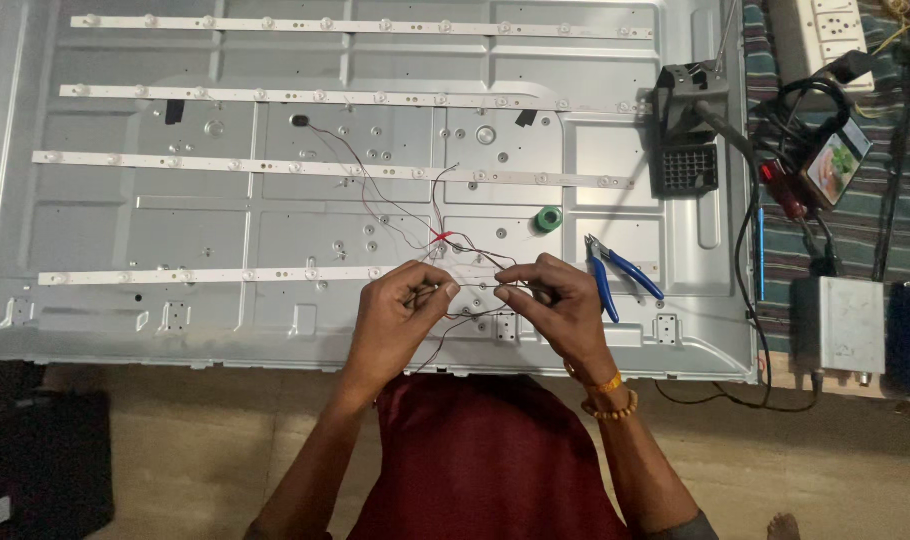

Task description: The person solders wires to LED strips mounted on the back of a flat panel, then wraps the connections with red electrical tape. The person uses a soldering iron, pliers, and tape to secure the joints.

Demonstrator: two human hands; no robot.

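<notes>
Left hand (400,305) and right hand (550,295) are both pinching thin red/black wires (472,290) closed between fingertips, just above the lowest LED strip (215,275) on the metal backlight panel (275,210); tugging apart is likely risking a broken lead or lifted strip.

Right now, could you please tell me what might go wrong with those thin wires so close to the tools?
The thin wires between left hand and right hand trail loosely across the metal panel; a tug might snap one. The blue-handled pliers lie beside the right hand and could snag a wire.
</notes>
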